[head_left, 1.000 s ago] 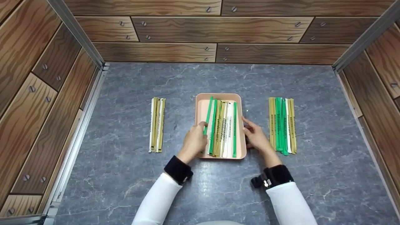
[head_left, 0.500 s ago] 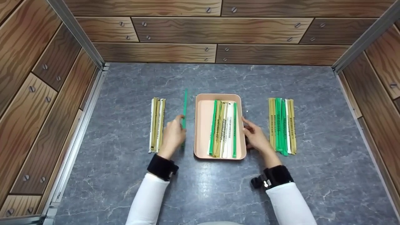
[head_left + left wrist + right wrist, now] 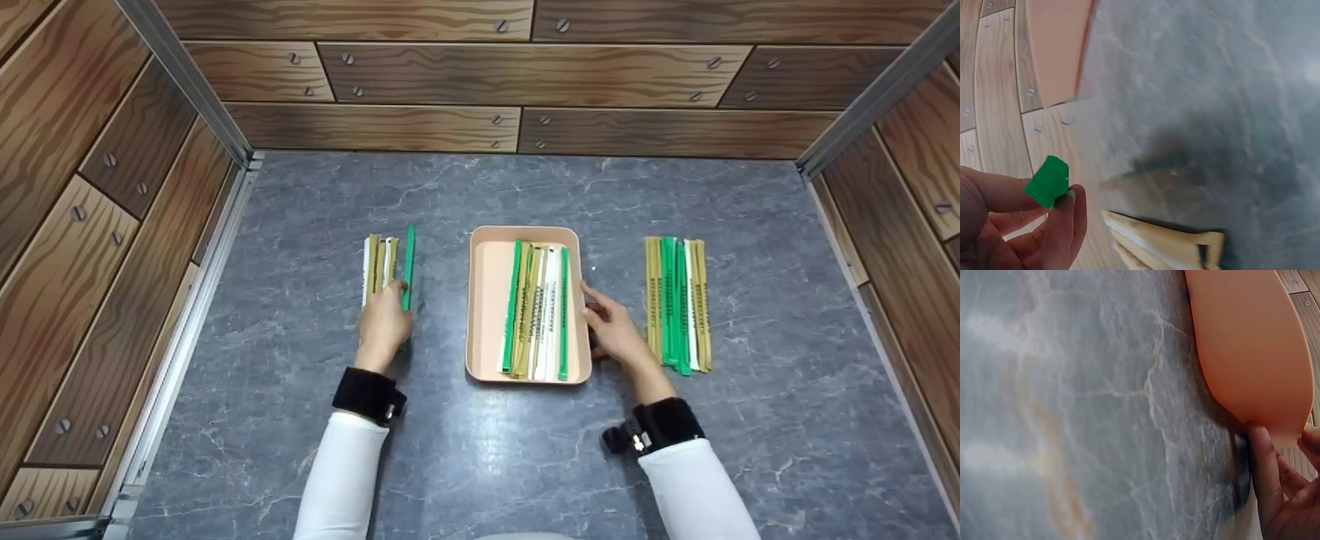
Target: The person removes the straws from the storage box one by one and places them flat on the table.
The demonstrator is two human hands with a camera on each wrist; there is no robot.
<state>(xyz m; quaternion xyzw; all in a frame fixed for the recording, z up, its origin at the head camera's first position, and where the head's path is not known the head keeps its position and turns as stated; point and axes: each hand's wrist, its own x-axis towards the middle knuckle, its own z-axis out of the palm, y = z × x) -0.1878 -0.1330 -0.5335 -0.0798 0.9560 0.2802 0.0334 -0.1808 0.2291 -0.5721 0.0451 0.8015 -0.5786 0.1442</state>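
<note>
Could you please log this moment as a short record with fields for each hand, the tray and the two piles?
left hand: pinches a green strip at the left pile's right edge
right hand: fingers rest against the tray's right side
tray: pink, holds green, gold and white strips
left pile: gold and white strips
right pile: gold, green and white strips
surface: grey marble table

your right hand (image 3: 1283,486) rests its fingers against the peach tray's (image 3: 1247,349) outer wall, seemingly touching, on the grey marbled tabletop (image 3: 1072,410).
</note>
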